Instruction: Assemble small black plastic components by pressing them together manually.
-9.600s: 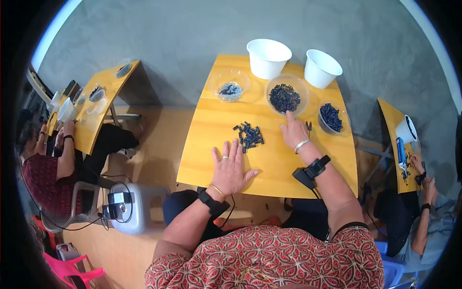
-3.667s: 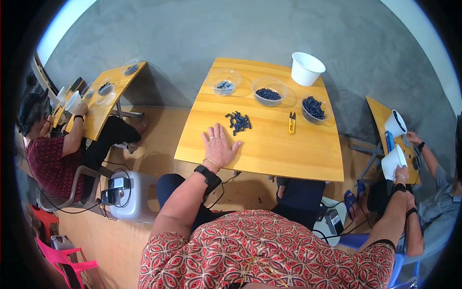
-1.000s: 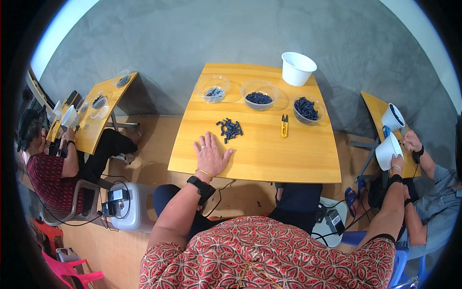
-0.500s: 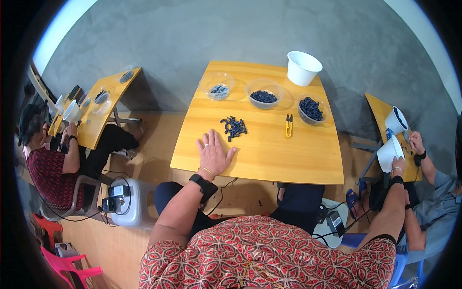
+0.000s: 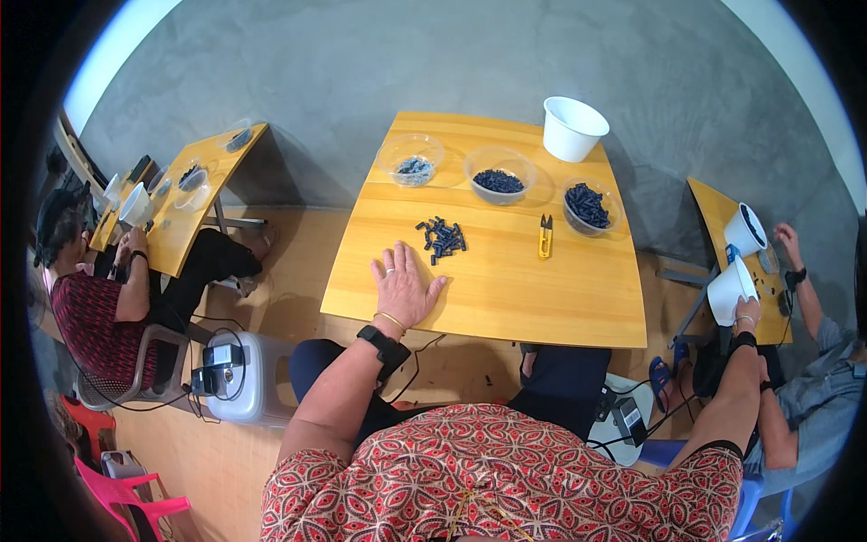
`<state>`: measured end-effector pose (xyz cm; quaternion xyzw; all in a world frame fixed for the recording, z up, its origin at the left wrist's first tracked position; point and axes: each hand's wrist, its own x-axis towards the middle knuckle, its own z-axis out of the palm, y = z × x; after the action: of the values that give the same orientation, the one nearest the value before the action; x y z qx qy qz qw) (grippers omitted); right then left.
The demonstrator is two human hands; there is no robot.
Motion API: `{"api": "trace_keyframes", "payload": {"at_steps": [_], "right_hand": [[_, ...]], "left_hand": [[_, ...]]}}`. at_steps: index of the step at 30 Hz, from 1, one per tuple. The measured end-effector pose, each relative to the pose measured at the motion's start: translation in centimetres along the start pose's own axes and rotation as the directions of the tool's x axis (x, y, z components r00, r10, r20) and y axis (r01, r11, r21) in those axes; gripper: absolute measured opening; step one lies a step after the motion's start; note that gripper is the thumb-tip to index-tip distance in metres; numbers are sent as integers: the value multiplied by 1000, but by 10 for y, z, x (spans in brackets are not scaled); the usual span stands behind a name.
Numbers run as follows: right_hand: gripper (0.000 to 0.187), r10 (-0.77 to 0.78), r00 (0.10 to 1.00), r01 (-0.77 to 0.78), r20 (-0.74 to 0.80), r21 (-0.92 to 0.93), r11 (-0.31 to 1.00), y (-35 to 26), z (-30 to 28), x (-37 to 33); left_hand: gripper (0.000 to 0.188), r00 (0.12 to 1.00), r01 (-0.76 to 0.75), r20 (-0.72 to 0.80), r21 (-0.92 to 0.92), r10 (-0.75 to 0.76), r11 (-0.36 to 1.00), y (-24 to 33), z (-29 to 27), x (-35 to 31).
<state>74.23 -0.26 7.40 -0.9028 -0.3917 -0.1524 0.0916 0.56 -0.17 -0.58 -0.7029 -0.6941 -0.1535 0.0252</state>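
My left hand (image 5: pixel 403 291) lies flat on the wooden table (image 5: pixel 506 294) with its fingers spread, holding nothing. Just beyond its fingertips is a loose pile of small dark cylindrical pieces (image 5: pixel 442 239). Far out to the right, my right hand (image 5: pixel 747 310) grips the rim of a white tub (image 5: pixel 728 291), which tilts beside the neighbouring table. Yellow thread snips (image 5: pixel 545 238) lie to the right of the pile. Along the far side stand clear bowls: one with greyish bits (image 5: pixel 413 170), one with small dark pieces (image 5: pixel 498 182) and one with longer dark pieces (image 5: pixel 588 208).
A white bucket (image 5: pixel 573 135) stands at the table's far right corner. At the right table (image 5: pixel 704 203) a person sits near another white tub (image 5: pixel 745 228). Another person works at the left table (image 5: pixel 212 167). A grey plastic stool (image 5: pixel 257 388) with cabled devices stands left of my legs.
The hand of the person on the right has risen away from the tub and table there. My left hand stays flat, and my right hand keeps its hold on the white tub.
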Motion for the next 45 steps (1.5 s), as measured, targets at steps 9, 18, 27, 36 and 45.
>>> {"api": "trace_keyframes", "payload": {"at_steps": [9, 18, 27, 36, 45], "right_hand": [[40, 0, 1000, 0, 8, -28, 1000, 7, 3, 8], [40, -44, 999, 44, -17, -15, 999, -2, 10, 20], [43, -87, 996, 87, -25, -31, 996, -6, 21, 37], [41, -110, 994, 110, -25, -14, 994, -15, 30, 43], [40, -85, 996, 85, -3, 17, 996, -25, 23, 34]], "left_hand": [[84, 999, -21, -33, 11, 21, 1000, 2, 1, 1], [85, 1000, -14, -7, -18, 13, 1000, 3, -4, 2], [83, 1000, -4, -13, 1, 4, 1000, 2, -1, 0], [82, 1000, -4, -12, 8, 4, 1000, 1, -1, 1], [83, 999, -21, -29, 5, 21, 1000, 2, -3, 0]]}}
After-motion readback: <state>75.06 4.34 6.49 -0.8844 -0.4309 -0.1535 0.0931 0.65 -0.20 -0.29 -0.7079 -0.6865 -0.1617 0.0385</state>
